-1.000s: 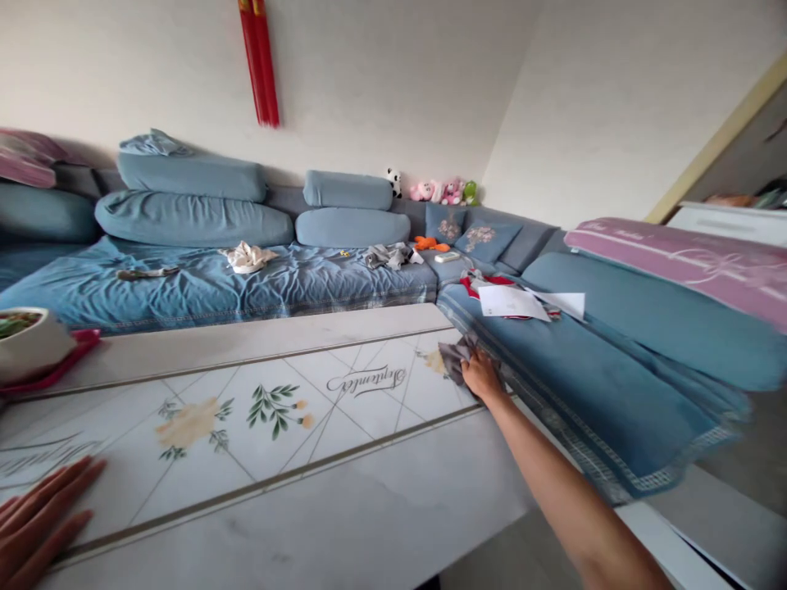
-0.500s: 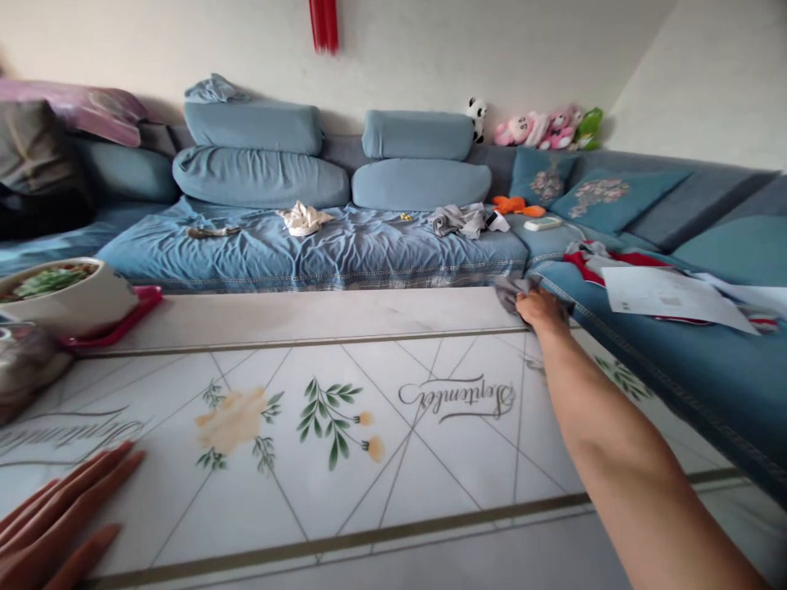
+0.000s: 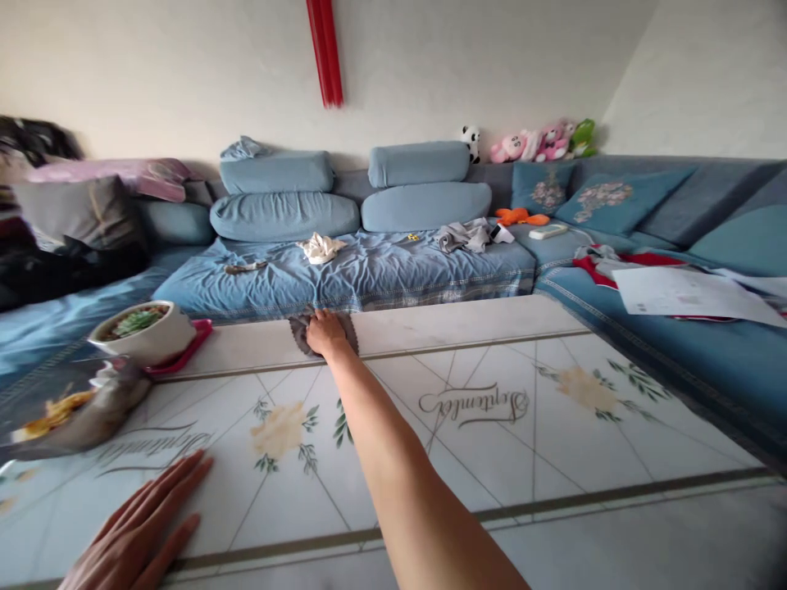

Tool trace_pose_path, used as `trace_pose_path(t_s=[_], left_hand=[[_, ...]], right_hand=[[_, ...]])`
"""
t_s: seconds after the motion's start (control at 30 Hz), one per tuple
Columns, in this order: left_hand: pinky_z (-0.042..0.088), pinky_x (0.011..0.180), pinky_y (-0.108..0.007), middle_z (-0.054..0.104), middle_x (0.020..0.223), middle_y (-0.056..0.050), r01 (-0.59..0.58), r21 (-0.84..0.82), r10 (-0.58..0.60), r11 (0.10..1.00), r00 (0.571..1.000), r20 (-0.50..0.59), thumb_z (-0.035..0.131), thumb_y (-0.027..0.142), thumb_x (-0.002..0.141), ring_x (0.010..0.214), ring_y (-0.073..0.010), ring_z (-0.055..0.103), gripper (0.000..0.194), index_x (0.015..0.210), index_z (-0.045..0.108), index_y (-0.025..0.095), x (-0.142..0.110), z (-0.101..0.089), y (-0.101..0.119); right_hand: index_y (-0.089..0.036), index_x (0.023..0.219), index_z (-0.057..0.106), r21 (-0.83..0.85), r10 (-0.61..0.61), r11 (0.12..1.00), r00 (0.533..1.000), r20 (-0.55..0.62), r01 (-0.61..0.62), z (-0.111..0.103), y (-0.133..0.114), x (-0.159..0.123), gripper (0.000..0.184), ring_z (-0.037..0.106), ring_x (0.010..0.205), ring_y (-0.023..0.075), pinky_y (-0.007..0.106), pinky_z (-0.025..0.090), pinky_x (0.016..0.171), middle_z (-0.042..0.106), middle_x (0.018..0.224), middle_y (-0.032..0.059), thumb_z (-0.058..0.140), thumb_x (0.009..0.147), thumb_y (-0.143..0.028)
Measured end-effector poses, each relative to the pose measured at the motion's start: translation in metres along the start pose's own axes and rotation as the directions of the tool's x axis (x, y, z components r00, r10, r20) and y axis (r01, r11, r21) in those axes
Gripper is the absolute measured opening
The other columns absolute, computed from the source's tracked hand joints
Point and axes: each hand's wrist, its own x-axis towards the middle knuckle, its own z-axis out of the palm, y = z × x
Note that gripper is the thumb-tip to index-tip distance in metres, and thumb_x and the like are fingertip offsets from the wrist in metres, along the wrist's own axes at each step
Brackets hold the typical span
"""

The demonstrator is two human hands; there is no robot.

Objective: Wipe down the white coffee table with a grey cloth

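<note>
My right hand (image 3: 325, 333) reaches far across a white table (image 3: 467, 442) with flower prints and presses on a grey cloth (image 3: 300, 332) at the table's far edge. Its fingers are curled down over the cloth. Flat on the table at the near left lies my left hand (image 3: 144, 533), fingers stretched out and holding nothing.
A white pot with a green plant (image 3: 144, 328) stands on a pink tray at the table's left, beside a shiny snack bag (image 3: 67, 410). A blue corner sofa (image 3: 369, 274) wraps round the far and right sides, with cushions, small cloths, soft toys and papers (image 3: 682, 291).
My right hand has slid the cloth leftward along the far edge, from the right corner to the middle. The view has swung left. My left hand has stayed flat.
</note>
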Motion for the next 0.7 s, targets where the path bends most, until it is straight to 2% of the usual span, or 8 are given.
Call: trace_pose_path(t_s=[0.1,0.27,0.37,0.47,0.53,0.6,0.67,0.7], left_hand=[[0.057,0.13,-0.065,0.044,0.182,0.014,-0.06,0.009,0.061,0.998,0.998,-0.028,0.052,0.059,0.102,0.163,-0.0367,0.056,0.084,0.181,0.021,0.062,0.006,-0.006,0.001],[0.062,0.125,-0.059,0.051,0.179,0.005,-0.116,0.035,0.117,0.993,0.992,-0.048,0.051,0.056,0.11,0.158,-0.0353,0.063,0.072,0.181,0.037,0.051,0.013,-0.011,0.0],[0.06,0.128,-0.057,0.054,0.178,0.002,-0.103,0.024,0.104,0.994,0.994,-0.042,0.05,0.058,0.11,0.16,-0.0349,0.061,0.068,0.177,0.05,0.044,0.015,-0.009,0.0],[0.055,0.133,-0.055,0.055,0.178,-0.002,-0.092,0.009,0.092,0.996,0.995,-0.03,0.046,0.059,0.111,0.162,-0.0341,0.059,0.068,0.174,0.059,0.037,0.018,-0.006,0.001],[0.05,0.136,-0.055,0.055,0.178,-0.005,-0.081,-0.008,0.08,0.997,0.996,-0.026,0.046,0.058,0.112,0.163,-0.0339,0.057,0.068,0.173,0.061,0.033,0.018,-0.003,0.003],[0.046,0.139,-0.056,0.055,0.179,-0.006,-0.064,-0.036,0.063,0.997,0.998,-0.027,0.045,0.058,0.112,0.165,-0.0342,0.056,0.069,0.174,0.059,0.03,0.018,0.0,0.007],[0.042,0.141,-0.057,0.054,0.18,-0.005,-0.045,-0.071,0.044,0.996,0.999,-0.02,0.045,0.056,0.114,0.166,-0.0348,0.054,0.068,0.175,0.057,0.029,0.019,0.001,0.011],[0.041,0.142,-0.057,0.053,0.18,-0.004,-0.034,-0.087,0.034,0.996,0.999,-0.011,0.045,0.056,0.114,0.167,-0.0352,0.053,0.068,0.176,0.057,0.029,0.019,0.001,0.013]], right_hand=[[-0.003,0.152,0.071,-0.002,-0.056,0.998,0.998,0.008,0.056,-0.001,0.002,-0.009,0.043,0.052,0.163,0.0294,0.045,0.037,0.138,0.052,0.178,0.0211,0.052,0.121,-0.025],[-0.005,0.161,0.065,-0.044,-0.05,0.998,0.999,-0.006,0.049,-0.026,0.043,-0.065,0.049,0.047,0.166,0.0285,0.04,0.035,0.139,0.047,0.182,0.0185,0.047,0.121,-0.027],[-0.011,0.157,0.071,-0.093,0.059,0.994,0.997,-0.05,-0.063,-0.061,0.094,-0.124,0.048,0.052,0.162,0.0283,0.043,0.038,0.137,0.052,0.179,0.0177,0.044,0.121,-0.028],[-0.015,0.148,0.078,-0.155,0.253,0.951,0.962,-0.103,-0.267,-0.117,0.17,-0.214,0.047,0.057,0.156,0.0288,0.045,0.042,0.134,0.062,0.17,0.0185,0.043,0.118,-0.024],[-0.016,0.14,0.082,-0.204,0.425,0.869,0.892,-0.155,-0.45,-0.161,0.222,-0.29,0.046,0.058,0.156,0.0307,0.047,0.044,0.131,0.064,0.167,0.0214,0.044,0.115,-0.019],[-0.014,0.142,0.081,-0.244,0.602,0.725,0.765,-0.23,-0.644,-0.203,0.26,-0.368,0.048,0.059,0.156,0.0353,0.051,0.05,0.124,0.063,0.163,0.029,0.043,0.114,-0.017],[-0.009,0.144,0.079,-0.264,0.733,0.554,0.613,-0.294,-0.789,-0.236,0.279,-0.432,0.052,0.069,0.144,0.0413,0.057,0.056,0.111,0.067,0.152,0.0374,0.039,0.113,-0.018],[-0.008,0.142,0.08,-0.271,0.77,0.483,0.551,-0.32,-0.833,-0.247,0.282,-0.455,0.053,0.074,0.135,0.0432,0.059,0.058,0.106,0.07,0.144,0.0395,0.038,0.113,-0.019]])
